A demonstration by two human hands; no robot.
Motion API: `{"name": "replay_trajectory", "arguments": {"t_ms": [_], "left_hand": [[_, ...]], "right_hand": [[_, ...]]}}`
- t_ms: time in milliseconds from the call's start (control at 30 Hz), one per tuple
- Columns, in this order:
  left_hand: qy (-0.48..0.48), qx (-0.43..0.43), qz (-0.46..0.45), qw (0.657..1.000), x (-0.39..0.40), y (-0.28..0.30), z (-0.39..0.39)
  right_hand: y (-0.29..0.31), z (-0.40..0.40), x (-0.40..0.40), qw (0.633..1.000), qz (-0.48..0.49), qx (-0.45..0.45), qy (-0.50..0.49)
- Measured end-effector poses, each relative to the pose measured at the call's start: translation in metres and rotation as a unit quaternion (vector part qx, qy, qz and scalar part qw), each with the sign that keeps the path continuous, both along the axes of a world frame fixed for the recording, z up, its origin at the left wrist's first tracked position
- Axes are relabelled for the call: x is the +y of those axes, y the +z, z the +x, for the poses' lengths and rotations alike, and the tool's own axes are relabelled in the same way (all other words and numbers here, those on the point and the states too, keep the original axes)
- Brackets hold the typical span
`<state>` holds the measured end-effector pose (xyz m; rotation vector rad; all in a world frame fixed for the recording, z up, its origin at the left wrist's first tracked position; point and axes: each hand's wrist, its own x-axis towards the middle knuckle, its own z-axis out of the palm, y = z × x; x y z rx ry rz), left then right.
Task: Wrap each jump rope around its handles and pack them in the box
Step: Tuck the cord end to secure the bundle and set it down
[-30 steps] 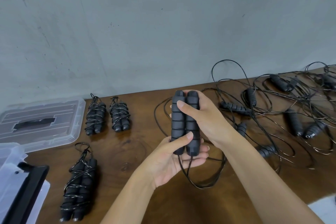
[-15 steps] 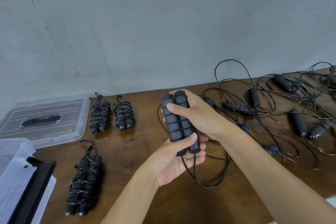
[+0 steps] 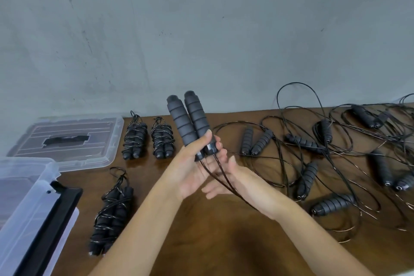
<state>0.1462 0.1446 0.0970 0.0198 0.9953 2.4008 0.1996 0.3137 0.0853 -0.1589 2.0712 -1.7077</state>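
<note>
My left hand (image 3: 190,175) grips the lower ends of two black foam jump-rope handles (image 3: 188,119), held side by side and pointing up and to the left above the wooden table (image 3: 212,242). Their two thin black cords (image 3: 220,177) run down to the right across my right hand (image 3: 237,179), which sits just below the handles with loosely straight, blurred fingers. The clear plastic box (image 3: 26,197) with a black clasp stands at the lower left edge.
The box's clear lid (image 3: 67,139) lies at the back left. Three wrapped rope bundles lie near it: two side by side (image 3: 134,139) (image 3: 162,139) and one nearer (image 3: 112,213). Several unwrapped ropes (image 3: 324,152) sprawl tangled over the right side. A grey wall stands behind.
My right hand let go of the handles' tops and dropped below them to the cords. My left hand lifted and tilted the handle pair up and to the left.
</note>
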Motion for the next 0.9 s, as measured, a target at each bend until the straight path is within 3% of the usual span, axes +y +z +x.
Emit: {"name": "replay_trajectory", "arguments": {"t_ms": [133, 267, 533, 667, 833, 900], "left_hand": [[0.042, 0.005, 0.033, 0.999, -0.010, 0.007, -0.019], [0.059, 0.005, 0.089, 0.994, -0.014, 0.018, -0.029], [0.035, 0.051, -0.004, 0.998, -0.026, 0.012, -0.040], [0.046, 0.047, -0.044, 0.997, -0.027, 0.001, -0.041], [0.022, 0.045, -0.062, 0.997, -0.004, -0.007, -0.030], [0.000, 0.047, -0.061, 0.997, 0.007, -0.010, -0.025]], "right_hand": [[-0.001, 0.008, 0.003, 0.985, 0.118, 0.121, 0.027], [-0.001, 0.008, 0.008, 0.967, 0.186, 0.172, 0.027], [0.040, -0.013, 0.051, 0.901, 0.377, 0.211, -0.029], [0.077, -0.027, 0.073, 0.887, 0.382, 0.238, -0.106], [0.120, -0.041, 0.065, 0.868, 0.392, 0.296, -0.064], [0.132, -0.048, 0.054, 0.843, 0.417, 0.336, -0.052]]}}
